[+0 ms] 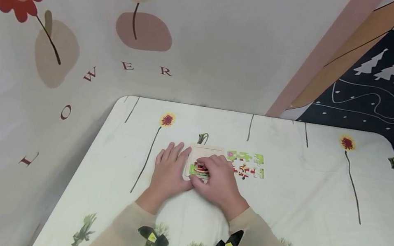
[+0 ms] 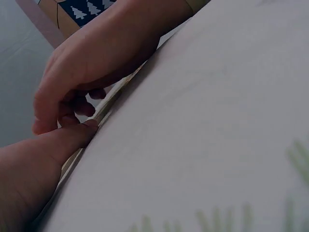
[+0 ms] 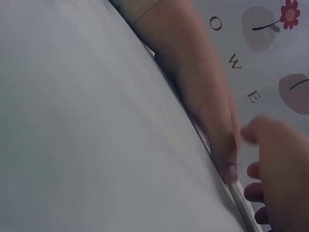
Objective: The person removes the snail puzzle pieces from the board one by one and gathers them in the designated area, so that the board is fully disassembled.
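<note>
A small puzzle board (image 1: 207, 151) with a pale frame lies on the table between the hands. Green and red puzzle pieces (image 1: 194, 171) show in its lower left part, partly covered by fingers. The left hand (image 1: 171, 170) lies along the board's left side with fingers straight, its thumb on the near edge, as the left wrist view also shows. Over the board arches the right hand (image 1: 218, 182), its fingers bent loosely and the fingertips right at the red pieces. In the right wrist view its thumb and fingers stand apart; what lies under them is hidden.
Several loose puzzle pieces (image 1: 257, 159), green and red, lie in two rows just right of the board. A flower-printed cloth (image 1: 307, 195) covers the table. Behind it hangs a printed curtain (image 1: 223, 39) with letters and flowers.
</note>
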Available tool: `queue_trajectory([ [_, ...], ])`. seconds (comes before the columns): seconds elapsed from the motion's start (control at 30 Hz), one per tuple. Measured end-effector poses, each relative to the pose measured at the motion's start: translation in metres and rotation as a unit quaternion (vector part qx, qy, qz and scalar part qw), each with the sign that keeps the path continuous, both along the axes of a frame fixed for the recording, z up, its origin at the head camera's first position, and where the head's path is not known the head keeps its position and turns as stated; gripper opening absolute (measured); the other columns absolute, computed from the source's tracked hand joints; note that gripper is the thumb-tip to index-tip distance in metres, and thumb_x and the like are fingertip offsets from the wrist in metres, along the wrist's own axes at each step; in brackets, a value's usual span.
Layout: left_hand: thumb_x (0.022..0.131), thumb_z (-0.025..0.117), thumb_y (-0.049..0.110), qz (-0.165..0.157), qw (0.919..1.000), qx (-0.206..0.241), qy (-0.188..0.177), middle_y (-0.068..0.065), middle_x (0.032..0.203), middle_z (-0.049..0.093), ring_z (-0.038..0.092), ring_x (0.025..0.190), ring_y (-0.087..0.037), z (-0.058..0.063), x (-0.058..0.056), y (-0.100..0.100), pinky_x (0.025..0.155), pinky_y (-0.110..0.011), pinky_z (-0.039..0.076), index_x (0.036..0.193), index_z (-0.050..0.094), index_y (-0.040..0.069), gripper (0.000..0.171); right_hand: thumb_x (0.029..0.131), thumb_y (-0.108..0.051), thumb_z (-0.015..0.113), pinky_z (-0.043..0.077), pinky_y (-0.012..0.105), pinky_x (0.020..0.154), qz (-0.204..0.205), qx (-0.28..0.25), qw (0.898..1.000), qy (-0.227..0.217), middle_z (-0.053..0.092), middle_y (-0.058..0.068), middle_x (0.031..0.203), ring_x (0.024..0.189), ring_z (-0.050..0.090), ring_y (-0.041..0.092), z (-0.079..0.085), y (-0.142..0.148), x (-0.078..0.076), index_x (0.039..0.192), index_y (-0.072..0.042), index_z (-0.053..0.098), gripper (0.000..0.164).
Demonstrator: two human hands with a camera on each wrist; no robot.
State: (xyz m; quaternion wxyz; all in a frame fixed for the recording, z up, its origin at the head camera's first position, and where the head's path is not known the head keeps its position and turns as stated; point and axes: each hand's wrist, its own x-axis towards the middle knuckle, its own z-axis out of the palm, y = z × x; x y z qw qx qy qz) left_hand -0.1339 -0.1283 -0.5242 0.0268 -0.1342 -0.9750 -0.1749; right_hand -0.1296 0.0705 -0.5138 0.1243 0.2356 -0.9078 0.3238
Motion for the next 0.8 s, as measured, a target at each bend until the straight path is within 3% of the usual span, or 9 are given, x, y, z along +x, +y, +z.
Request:
queue_trajectory([
  [0.1, 0.079, 0.084, 0.059, -0.003, 1.0000, -0.002, 0.008, -0.016, 0.169, 0.035, 0.021, 0.159, -0.042, -0.001, 0.000, 0.000, 0.124, -0.064, 0.018, 0.161, 0.046, 0.012, 0.102, 0.089, -0.052, 0.073, 0.044, 0.043, 0.081, -0.001, 0.025, 1.000, -0.014, 0.068, -0.002, 0.103, 0.093, 0.055, 0.020, -0.002, -0.006, 0.000, 0.124, -0.015, 0.076, 0.051],
  [0.23, 0.080, 0.084, 0.057, -0.003, 0.9999, -0.003, 0.010, -0.016, 0.168, 0.036, 0.021, 0.158, -0.043, -0.001, 0.000, 0.000, 0.123, -0.064, 0.018, 0.161, 0.047, 0.012, 0.099, 0.089, -0.057, 0.070, 0.042, 0.042, 0.078, -0.016, 0.054, 0.998, -0.019, 0.063, -0.001, 0.100, 0.092, 0.053, 0.022, -0.003, -0.011, 0.000, 0.124, -0.014, 0.077, 0.055],
  [0.5, 0.080, 0.084, 0.057, 0.001, 1.0000, 0.005, -0.002, -0.015, 0.169, 0.035, 0.019, 0.159, -0.042, 0.000, -0.001, 0.001, 0.124, -0.063, 0.016, 0.161, 0.047, 0.013, 0.100, 0.087, -0.042, 0.067, 0.042, 0.045, 0.078, -0.054, 0.050, 0.996, -0.054, 0.064, -0.003, 0.101, 0.093, 0.053, 0.023, 0.001, -0.018, -0.001, 0.115, -0.018, 0.077, 0.038],
  [0.8, 0.079, 0.083, 0.056, 0.001, 1.0000, 0.009, -0.002, -0.016, 0.169, 0.035, 0.020, 0.159, -0.042, -0.001, -0.002, 0.001, 0.124, -0.063, 0.016, 0.161, 0.047, 0.013, 0.099, 0.081, -0.036, 0.066, 0.040, 0.043, 0.077, -0.073, 0.059, 0.993, -0.077, 0.064, -0.006, 0.099, 0.091, 0.051, 0.022, 0.001, -0.021, -0.003, 0.111, -0.022, 0.074, 0.034],
])
